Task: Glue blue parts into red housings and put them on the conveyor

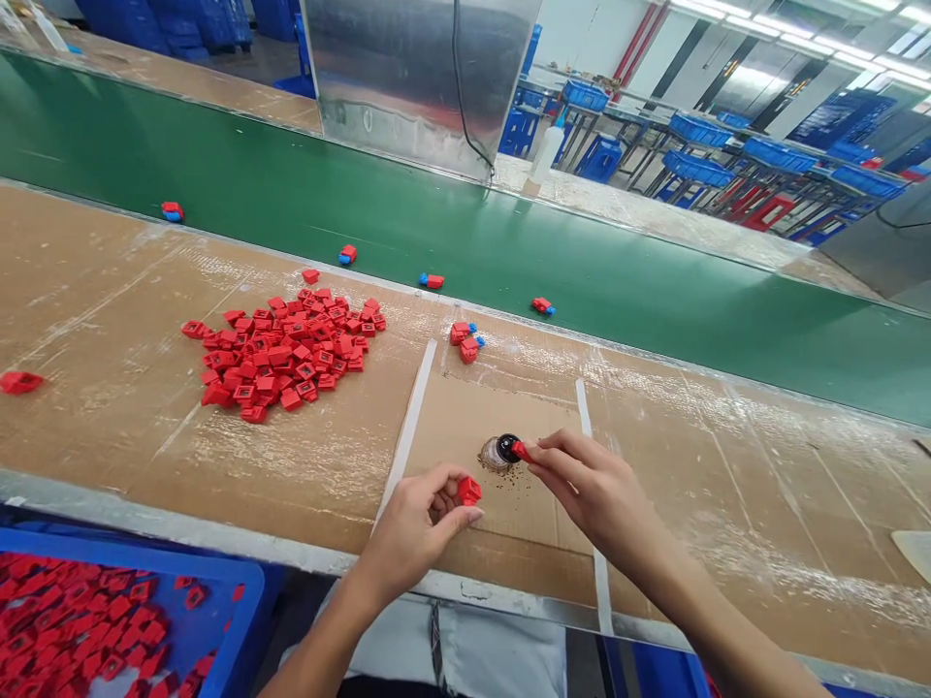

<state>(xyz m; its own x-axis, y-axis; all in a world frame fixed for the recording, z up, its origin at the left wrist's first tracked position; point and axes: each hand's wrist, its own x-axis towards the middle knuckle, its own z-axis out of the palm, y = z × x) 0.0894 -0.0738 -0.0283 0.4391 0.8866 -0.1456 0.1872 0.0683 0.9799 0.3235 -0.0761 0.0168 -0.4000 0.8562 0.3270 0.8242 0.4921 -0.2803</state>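
Left hand (pixel 411 533): curled, gripping red plastic part (pixel 469 491) | Right hand (pixel 589 485): fingertips pinching small red piece (pixel 521 450) at black-topped container (pixel 507 447) | Far left: red parts pile (pixel 283 354) on cardboard-covered tabletop (pixel 94 291)

Not much to see on the body side, tbh: just a person's two bare hands, the left hand (pixel 411 528) and the right hand (pixel 589 485), with slim fingers (pixel 563 448) and nails that looked pretty short. The left forearm (pixel 327 650) and right forearm (pixel 713 620) were bare too, right out to the edge of the shot. Down at the lap there was pale grey cloth (pixel 495 659), maybe loose trousers or a smock, hard to say, with a darker strip (pixel 434 650) running down it.
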